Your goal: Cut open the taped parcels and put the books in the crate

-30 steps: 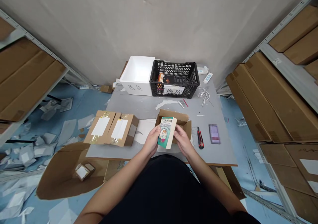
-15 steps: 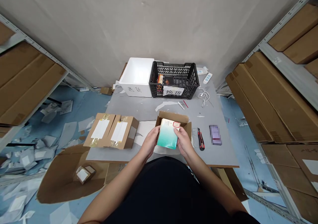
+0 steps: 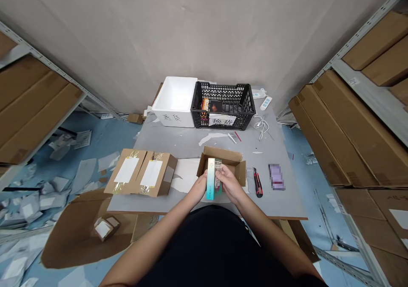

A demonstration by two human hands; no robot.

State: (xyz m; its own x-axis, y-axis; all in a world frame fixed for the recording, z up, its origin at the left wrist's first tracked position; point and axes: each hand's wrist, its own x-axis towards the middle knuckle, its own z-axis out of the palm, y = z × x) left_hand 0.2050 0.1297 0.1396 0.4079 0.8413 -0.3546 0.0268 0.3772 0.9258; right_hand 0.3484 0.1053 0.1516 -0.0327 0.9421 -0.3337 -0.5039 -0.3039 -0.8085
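Book (image 3: pixel 210 178) is in the grip, pinched between both hands over the near part of the open box (image 3: pixel 241 171). Left hand (image 3: pixel 198 188) closes on its left side, right hand (image 3: pixel 229 182) on its right, thumb pressed against the cover. Neither hand is nearer; both touch it. Long axis runs near to far, body toward wall, roughly in line with the gap between the palms. Spine faces up at the camera, one cover slanting off to the right; left-hand fingertips mostly hidden behind the book.

Around the grip: box opening just beyond and to the right, cutter (image 3: pixel 258 183) right of the right hand, not touched, two taped boxes (image 3: pixel 154 173) well off to the left, black crate (image 3: pixel 223 119) and white bin (image 3: pixel 175 115) farther out ahead.

Versus half a second ago: back cover faced the camera then, now the spine does. Both hands stay on the book; box and cutter look unmoved.
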